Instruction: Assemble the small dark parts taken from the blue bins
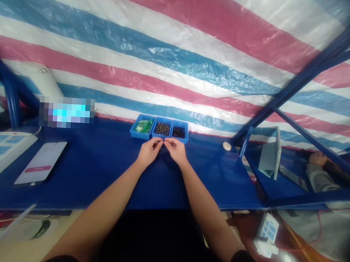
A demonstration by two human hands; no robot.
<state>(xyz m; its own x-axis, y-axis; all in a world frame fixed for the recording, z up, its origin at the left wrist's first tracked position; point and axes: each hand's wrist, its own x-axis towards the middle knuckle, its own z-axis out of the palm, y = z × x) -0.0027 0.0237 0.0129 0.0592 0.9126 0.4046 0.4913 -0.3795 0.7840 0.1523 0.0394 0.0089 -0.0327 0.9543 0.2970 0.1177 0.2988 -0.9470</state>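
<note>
I am holding my left hand and right hand nearly together above the blue table, curled at the tips; whether they are gripping anything small, I cannot tell. Just beyond, the row of blue trays is running left to right, metallic bits lying straight ahead, black bits nearer my right hand. My hands are partly hiding the trays' near side.

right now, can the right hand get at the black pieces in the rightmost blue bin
Probably yes: the right hand is just in front of that blue bin, and nothing visible covers the black pieces. Whether it already holds something is too small to tell.
</note>
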